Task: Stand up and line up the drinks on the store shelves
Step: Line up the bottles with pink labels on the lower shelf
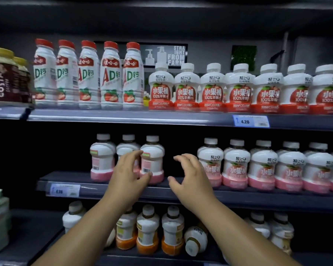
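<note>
Nearest, left hand and right hand, each grip half spread and holding nothing, hover at the middle shelf of dim store shelving, left fingertips right at a back-turned pink bottle, right hand just beside the label-forward pink row, red juice bottles on the shelf above.
</note>
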`<state>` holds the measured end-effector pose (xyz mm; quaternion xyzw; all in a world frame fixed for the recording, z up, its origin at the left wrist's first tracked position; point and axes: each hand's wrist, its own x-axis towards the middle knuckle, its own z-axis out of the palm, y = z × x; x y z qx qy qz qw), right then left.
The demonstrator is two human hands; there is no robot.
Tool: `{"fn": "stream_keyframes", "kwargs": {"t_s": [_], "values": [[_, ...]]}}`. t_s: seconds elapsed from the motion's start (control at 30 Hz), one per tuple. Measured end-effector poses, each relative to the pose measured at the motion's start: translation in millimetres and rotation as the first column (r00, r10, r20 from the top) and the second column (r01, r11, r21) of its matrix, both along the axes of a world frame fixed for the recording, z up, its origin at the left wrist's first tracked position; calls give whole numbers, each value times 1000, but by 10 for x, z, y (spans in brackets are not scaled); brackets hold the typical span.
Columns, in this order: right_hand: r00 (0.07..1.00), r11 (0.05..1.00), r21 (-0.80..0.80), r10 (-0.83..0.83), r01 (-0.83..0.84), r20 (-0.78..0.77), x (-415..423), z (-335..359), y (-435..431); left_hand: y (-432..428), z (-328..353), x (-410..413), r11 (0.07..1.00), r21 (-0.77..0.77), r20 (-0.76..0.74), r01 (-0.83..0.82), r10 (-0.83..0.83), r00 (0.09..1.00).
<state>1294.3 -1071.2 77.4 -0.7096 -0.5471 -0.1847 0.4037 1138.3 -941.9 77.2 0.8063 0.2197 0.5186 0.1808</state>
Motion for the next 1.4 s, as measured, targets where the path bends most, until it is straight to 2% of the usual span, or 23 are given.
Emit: {"fn": "stream_keyframes", "kwargs": {"t_s": [0.2, 0.33, 0.53, 0.6, 0.83, 1.07, 1.23, 1.4], "values": [[986, 998, 26, -50, 54, -156, -253, 13, 505, 477, 23, -244, 997, 25, -31, -68, 69, 997], [962, 997, 11, -68, 73, -265, -379, -68, 799, 761, 4, -362, 992, 108, -59, -71, 78, 995], [943, 980, 37, -178, 196, -282, -484, -140, 1043, 776, -59, -428, 985, 173, -76, -2, 15, 997], [941, 976, 35, -197, 214, -274, -482, -141, 1074, 737, -90, -408, 989, 134, -91, 60, -48, 995], [948, 978, -7, -205, 209, -242, -409, -120, 1074, 581, -59, -189, 985, -103, 30, 139, -136, 990], [951, 971, -58, -240, 233, -196, -242, -84, 942, 567, -51, -56, 995, -99, 3, 18, -17, 1000], [956, 964, -85, -262, 252, -133, -106, -53, 870, 597, -37, 75, 989, -145, -20, -9, 6, 1000], [964, 978, -65, -206, 198, -169, -39, -81, 827, 755, 85, 209, 965, -256, -114, -51, 22, 993]]}}
